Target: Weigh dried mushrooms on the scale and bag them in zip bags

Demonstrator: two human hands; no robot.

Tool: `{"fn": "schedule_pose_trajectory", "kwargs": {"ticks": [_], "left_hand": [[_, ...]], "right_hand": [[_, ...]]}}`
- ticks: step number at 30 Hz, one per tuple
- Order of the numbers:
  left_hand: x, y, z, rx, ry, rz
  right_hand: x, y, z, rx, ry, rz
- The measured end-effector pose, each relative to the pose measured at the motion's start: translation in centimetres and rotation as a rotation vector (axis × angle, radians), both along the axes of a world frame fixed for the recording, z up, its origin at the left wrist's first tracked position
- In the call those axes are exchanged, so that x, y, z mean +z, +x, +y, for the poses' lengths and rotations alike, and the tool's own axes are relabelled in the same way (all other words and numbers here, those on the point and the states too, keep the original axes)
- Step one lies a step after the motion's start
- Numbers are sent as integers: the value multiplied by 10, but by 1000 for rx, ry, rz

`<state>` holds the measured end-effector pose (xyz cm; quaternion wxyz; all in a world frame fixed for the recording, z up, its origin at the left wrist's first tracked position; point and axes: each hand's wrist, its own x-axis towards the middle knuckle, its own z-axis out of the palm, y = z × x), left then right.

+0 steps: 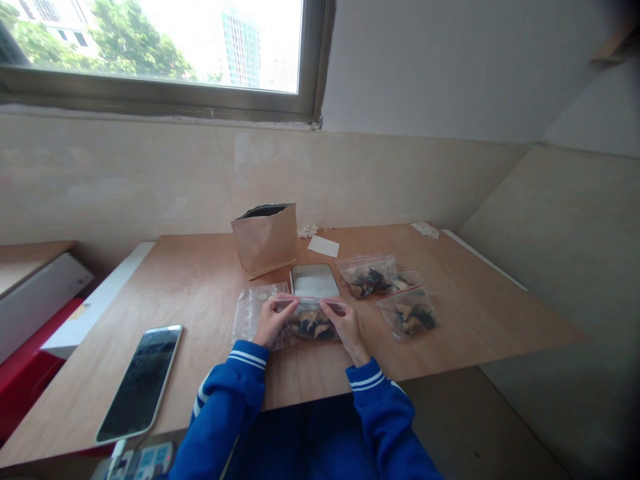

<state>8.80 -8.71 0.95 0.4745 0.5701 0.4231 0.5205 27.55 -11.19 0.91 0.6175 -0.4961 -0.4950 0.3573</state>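
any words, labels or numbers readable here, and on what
No text can be read anywhere.
White card: looks blank.
Brown paper bag: no print shows.
Zip bag held by the left hand and right hand: no label shows.
Phone: screen dark.

It looked like a plain room in a flat or small workroom; a bare plywood table [200,293] stood against tiled walls [125,180]; a window [160,47] above showed trees and tall city buildings outside.
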Motion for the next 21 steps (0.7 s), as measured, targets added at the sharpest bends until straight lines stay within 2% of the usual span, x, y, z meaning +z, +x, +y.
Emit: {"fn": "schedule_pose_trajectory", "kwargs": {"ticks": [9,13,15,17,19,21], "left_hand": [[9,1,-4,30,-7,21],[4,0,-2,61,22,38],[1,0,-2,95,43,29],[0,0,-3,96,67,27],[1,1,-5,64,99,38],[2,1,-7,34,134,48]], "right_hand": [[3,0,-2,52,9,-8],[6,5,-6,-42,44,-82],[15,7,-9,-126,136,-252],[30,5,-13,-172,236,-515],[47,-1,-14,-129,274,-783],[62,-9,-13,5,247,-991]]}}
